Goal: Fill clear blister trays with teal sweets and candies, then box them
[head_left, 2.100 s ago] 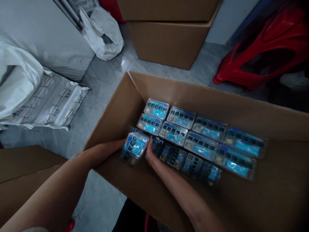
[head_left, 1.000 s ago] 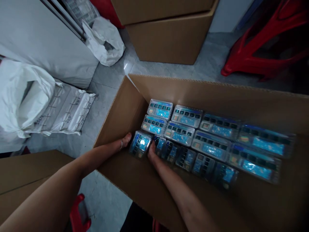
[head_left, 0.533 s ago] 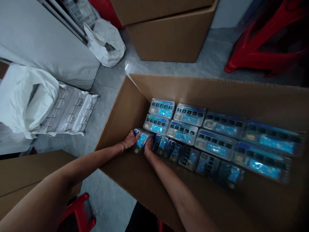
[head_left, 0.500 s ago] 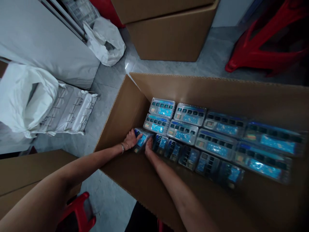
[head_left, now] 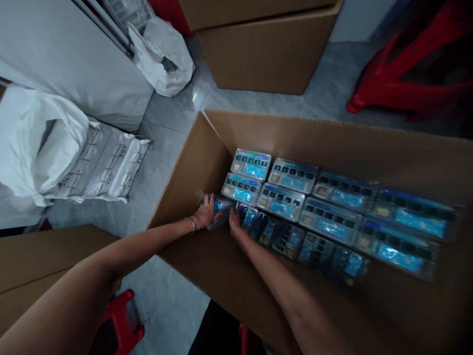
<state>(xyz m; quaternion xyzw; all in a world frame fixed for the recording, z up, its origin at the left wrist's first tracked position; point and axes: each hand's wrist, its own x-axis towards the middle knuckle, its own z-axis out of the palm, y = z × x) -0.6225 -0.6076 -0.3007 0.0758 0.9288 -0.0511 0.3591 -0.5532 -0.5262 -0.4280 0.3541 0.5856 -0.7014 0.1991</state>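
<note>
Down in the near left corner of the large cardboard box (head_left: 185,172), a clear plastic case (head_left: 221,204) with blue contents sits tilted between my hands. My left hand (head_left: 205,213) grips its left side, thumb lying across the top. At its right edge is my right hand (head_left: 234,222), fingers pointing down and partly hidden against the case. Similar cases (head_left: 283,201) fill the box floor in rows, showing dark square pieces and a blue panel under clear lids. Beside my right hand, a nearer row of cases (head_left: 266,229) is turned the other way.
Another cardboard box (head_left: 258,59) stands beyond this one, and a red plastic stool (head_left: 402,74) is at far right. White sacks (head_left: 162,59) and a wrapped white bundle (head_left: 107,162) lie on the left floor. A second red stool (head_left: 123,320) is near my left arm.
The case between my hands has tilted and sits lower in the corner. Both hands have shifted slightly right in view, and the camera view has moved a little.
</note>
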